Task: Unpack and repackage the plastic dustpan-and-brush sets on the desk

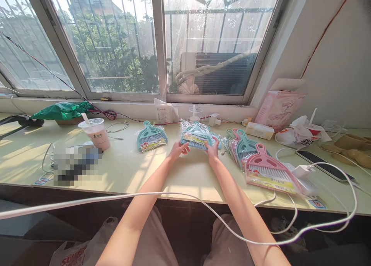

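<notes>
A teal dustpan-and-brush set [196, 134] in clear wrap is between my two hands at the middle of the table. My left hand [177, 150] grips its lower left corner. At its right edge my right hand [212, 148] has closed on the pack, with the thumb on top. Another wrapped teal set [151, 136] lies to the left, apart from my hands. To the right is an overlapping pile of wrapped sets, with a teal set [247, 145] partly under a pink set [269, 167].
A lidded drink cup [95, 134] stands on the left near a green bag [62, 110]. A white cable [185, 195] crosses in front of my forearms. A phone [324, 165], a tissue pack [259, 130] and a pink box [279, 109] are on the right.
</notes>
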{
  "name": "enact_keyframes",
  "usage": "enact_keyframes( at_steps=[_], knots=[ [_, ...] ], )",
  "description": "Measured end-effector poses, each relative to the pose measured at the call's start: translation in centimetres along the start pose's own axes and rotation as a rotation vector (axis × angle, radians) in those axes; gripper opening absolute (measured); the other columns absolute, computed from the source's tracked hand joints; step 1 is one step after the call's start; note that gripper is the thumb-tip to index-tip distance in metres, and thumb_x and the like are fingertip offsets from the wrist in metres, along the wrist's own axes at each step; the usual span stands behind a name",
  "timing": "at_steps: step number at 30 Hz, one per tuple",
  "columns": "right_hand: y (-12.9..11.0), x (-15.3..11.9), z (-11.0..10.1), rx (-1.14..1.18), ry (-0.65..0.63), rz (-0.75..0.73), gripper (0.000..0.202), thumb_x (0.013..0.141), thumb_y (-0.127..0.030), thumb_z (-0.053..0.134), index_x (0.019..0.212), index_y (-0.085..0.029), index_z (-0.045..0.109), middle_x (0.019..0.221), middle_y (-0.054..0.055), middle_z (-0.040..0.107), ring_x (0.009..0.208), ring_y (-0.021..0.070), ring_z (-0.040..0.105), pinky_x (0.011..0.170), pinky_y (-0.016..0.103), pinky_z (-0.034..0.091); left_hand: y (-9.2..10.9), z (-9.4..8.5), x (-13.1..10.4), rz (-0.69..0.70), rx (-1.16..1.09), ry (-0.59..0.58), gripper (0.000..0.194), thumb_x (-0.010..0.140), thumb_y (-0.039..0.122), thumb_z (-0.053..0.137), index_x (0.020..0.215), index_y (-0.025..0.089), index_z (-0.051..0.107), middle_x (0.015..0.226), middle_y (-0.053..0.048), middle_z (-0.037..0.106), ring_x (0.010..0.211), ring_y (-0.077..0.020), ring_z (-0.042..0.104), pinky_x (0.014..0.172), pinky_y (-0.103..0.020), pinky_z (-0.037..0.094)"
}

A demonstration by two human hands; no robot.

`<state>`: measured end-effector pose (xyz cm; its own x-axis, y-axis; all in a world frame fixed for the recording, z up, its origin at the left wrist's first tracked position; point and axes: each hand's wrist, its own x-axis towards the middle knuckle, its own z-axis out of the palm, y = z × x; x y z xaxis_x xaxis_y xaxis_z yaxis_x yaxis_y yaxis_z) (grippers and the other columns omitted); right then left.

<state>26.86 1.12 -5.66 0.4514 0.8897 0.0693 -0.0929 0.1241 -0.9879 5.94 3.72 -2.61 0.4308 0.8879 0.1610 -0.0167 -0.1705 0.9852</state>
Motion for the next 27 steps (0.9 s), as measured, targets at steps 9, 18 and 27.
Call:
enact_keyframes(
  at_steps=[9, 18, 27],
  knots=[
    [-0.9, -0.7, 1.0, 0.162, 0.060, 0.234, 0.057, 0.085, -0.022, 0.070, 0.137, -0.034, 0.050, 0.125, 0.005, 0.068, 0.083, 0.0139, 0.074, 0.062, 0.019, 0.060, -0.4, -0.3, 0.6, -0.123, 0.055, 0.167, 0.049, 0.081, 0.059, 0.080, 0.066, 0.014, 0.068, 0.051, -0.002, 0.060, 0.050, -0.0130, 0.055, 0.058, -0.026, 0.045],
    [-0.4, -0.6, 1.1, 0.038, 0.094, 0.208, 0.064, 0.087, -0.025, 0.072, 0.145, -0.033, 0.044, 0.130, 0.007, 0.067, 0.066, 0.0102, 0.070, 0.058, 0.020, 0.059, -0.7, 0.1, 0.2, -0.104, -0.180, 0.179, 0.056, 0.078, 0.038, 0.091, 0.124, 0.017, 0.068, 0.113, -0.011, 0.080, 0.095, -0.0219, 0.077, 0.087, -0.032, 0.062],
    [-1.4, -1.2, 0.9, -0.241, 0.098, 0.153, 0.065, 0.093, -0.033, 0.064, 0.155, -0.020, 0.047, 0.143, 0.015, 0.063, 0.057, 0.0125, 0.067, 0.056, 0.026, 0.054, -1.3, -0.4, 0.7, -0.335, -0.137, 0.250, 0.033, 0.079, 0.025, 0.091, 0.103, 0.010, 0.073, 0.071, -0.010, 0.076, 0.073, -0.0262, 0.078, 0.081, -0.038, 0.066]
  ],
)
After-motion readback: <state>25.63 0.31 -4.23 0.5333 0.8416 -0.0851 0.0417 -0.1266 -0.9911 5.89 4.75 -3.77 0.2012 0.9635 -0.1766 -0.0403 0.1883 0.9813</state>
